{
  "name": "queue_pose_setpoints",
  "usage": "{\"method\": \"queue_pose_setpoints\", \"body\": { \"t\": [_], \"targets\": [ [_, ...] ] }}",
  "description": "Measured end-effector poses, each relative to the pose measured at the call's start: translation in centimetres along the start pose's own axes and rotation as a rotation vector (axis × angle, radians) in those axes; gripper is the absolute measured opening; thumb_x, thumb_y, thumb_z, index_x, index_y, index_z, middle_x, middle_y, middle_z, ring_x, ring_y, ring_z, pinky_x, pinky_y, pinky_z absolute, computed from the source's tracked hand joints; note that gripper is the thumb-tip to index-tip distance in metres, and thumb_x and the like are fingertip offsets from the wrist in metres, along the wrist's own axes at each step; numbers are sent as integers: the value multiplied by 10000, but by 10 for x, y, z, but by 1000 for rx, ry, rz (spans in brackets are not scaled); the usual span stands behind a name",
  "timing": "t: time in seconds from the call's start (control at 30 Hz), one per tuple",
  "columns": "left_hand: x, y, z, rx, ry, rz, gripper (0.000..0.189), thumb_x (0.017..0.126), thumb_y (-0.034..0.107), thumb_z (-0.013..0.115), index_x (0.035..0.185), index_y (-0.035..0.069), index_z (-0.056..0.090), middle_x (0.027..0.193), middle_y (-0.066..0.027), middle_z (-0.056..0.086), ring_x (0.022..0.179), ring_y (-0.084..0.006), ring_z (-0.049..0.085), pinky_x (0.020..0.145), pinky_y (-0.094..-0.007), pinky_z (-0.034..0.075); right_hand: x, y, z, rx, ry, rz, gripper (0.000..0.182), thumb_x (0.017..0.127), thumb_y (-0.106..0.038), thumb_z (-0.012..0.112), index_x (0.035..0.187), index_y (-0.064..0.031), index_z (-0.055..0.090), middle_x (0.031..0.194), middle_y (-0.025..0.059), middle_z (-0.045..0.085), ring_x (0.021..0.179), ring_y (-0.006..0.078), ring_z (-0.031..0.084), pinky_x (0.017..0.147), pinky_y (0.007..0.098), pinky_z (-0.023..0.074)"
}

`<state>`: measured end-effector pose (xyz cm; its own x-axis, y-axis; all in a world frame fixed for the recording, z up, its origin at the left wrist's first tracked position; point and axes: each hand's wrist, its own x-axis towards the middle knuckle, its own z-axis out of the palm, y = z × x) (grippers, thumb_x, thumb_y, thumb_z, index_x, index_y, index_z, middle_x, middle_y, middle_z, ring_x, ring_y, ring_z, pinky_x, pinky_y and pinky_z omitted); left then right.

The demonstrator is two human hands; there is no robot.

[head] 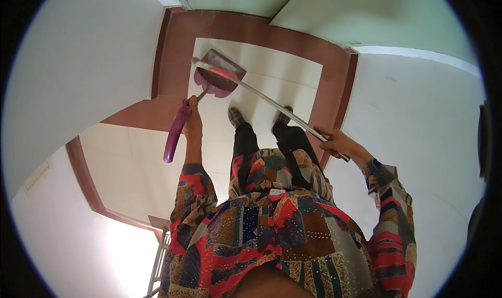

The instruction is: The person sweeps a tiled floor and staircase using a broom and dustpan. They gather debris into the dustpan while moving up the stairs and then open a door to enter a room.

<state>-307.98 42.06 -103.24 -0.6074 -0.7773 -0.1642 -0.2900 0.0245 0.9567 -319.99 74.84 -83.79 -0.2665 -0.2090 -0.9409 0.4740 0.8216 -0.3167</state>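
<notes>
My left hand (192, 119) is closed around the purple handle (177, 135) of a dustpan. The dustpan's purple pan (224, 61) is over the pale floor ahead of my feet; whether it touches the tiles I cannot tell. In my right hand (336, 143) is the upper end of a broom's metal stick (274, 103). The stick slants down to the left, across the pan. At its lower end, the broom's head (204, 65), with a red part and pale bristles, lies over the pan and hides some of it.
Pale floor tiles (290, 72) have a reddish-brown border (231, 23). Green double doors (376, 15) stand at the far side. White walls rise at left (90, 62) and right (408, 121). A metal railing (159, 258) is at lower left, beside bright light.
</notes>
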Motion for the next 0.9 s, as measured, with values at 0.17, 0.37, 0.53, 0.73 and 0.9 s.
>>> {"method": "queue_pose_setpoints", "body": {
  "t": [0.17, 0.37, 0.53, 0.73, 0.9],
  "targets": [
    [-7, 8, -21, 32, 6, -81, 132, 770, 88, 501, 677, -5, 490, 676, -40, 516, 637, -113, 482, 603, -241, 399, 33, -17, -5, -218, 191, -151, 599, 705, -61, 509, 1255, -77, 273, 523, 13, 409, 378, 92, 403, 362, 241, 350],
    [-15, 13, -25, -46, 37, -127, 137, 762, 93, 503, 690, -24, 510, 685, -56, 535, 650, -113, 493, 603, -258, 402, 124, -8, 6, -356, 402, -177, 645, 678, -75, 504, 1260, -49, 227, 675, 165, 483, 412, 191, 474, 391, 301, 398],
    [-19, -14, -39, -132, 100, -311, 172, 749, 128, 513, 679, -20, 565, 705, -66, 558, 647, -128, 494, 621, -265, 407, 73, -18, 24, -519, 85, -100, 671, 667, -88, 519, 1264, -39, 216, 816, 186, 524, 528, 161, 499, 508, 301, 428],
    [-47, -15, -52, 137, 216, -238, 215, 770, 164, 510, 671, -18, 569, 712, -79, 585, 652, -133, 532, 637, -262, 425, 20, -55, -21, -498, -27, -93, 626, 711, -96, 527, 1269, -109, 244, 714, 68, 517, 521, 121, 469, 499, 258, 414],
    [-83, -35, -87, -150, 470, -403, 246, 785, 205, 521, 716, -27, 565, 697, -90, 596, 640, -141, 550, 613, -268, 449, 80, -113, -31, -844, 103, -204, 662, 667, -45, 540, 1258, -162, 266, 642, 156, 525, 433, 207, 498, 427, 308, 425]
  ]
}}
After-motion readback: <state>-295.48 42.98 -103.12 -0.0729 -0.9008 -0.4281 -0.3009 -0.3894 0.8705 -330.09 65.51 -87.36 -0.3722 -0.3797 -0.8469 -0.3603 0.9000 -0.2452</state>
